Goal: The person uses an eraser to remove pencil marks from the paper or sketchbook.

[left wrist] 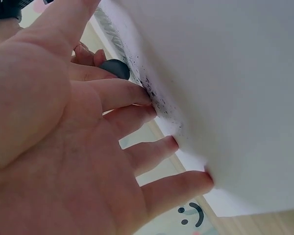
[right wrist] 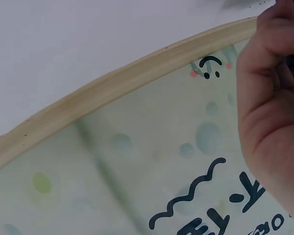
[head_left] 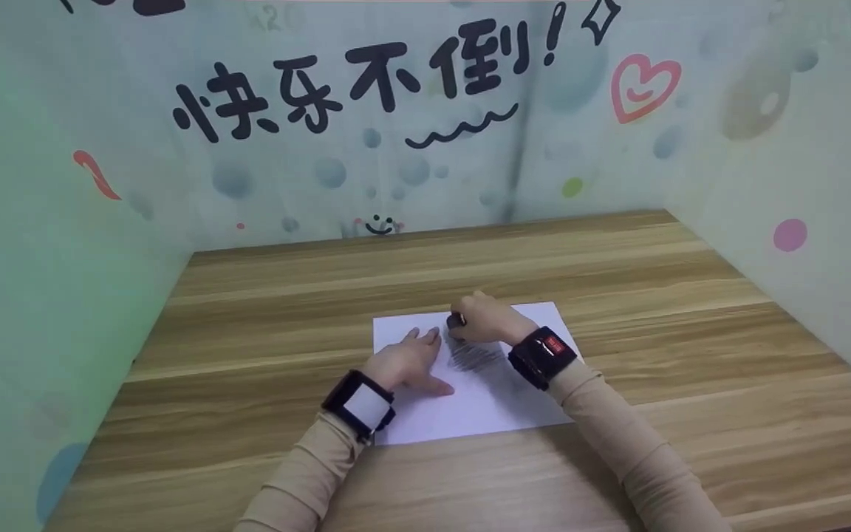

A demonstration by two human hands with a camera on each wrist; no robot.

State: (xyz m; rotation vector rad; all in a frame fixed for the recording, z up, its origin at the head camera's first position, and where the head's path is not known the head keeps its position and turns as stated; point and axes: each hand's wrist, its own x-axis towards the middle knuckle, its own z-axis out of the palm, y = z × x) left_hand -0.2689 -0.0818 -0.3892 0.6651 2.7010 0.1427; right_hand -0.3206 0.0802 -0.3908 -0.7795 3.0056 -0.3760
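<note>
A white sheet of paper [head_left: 462, 414] lies on the wooden table, with grey pencil-like shading [head_left: 476, 356] near its middle. My left hand [head_left: 412, 360] rests on the sheet's left part, fingers spread, fingertips touching it in the left wrist view. To the right, my right hand [head_left: 490, 318] holds a small black block with a rounded end [left wrist: 116, 69] at the upper edge of the shading; I cannot tell its exact kind. Dark specks [left wrist: 154, 95] dot the paper by my left fingertips. In the right wrist view, the curled right fingers [right wrist: 269, 54] partly leave the frame.
The wooden table [head_left: 270, 310] reaches back to printed wall panels [head_left: 440, 170] on three sides. Black straps sit on both wrists, the left one [head_left: 359, 405] with a white face, the right one [head_left: 542, 357] with a red label.
</note>
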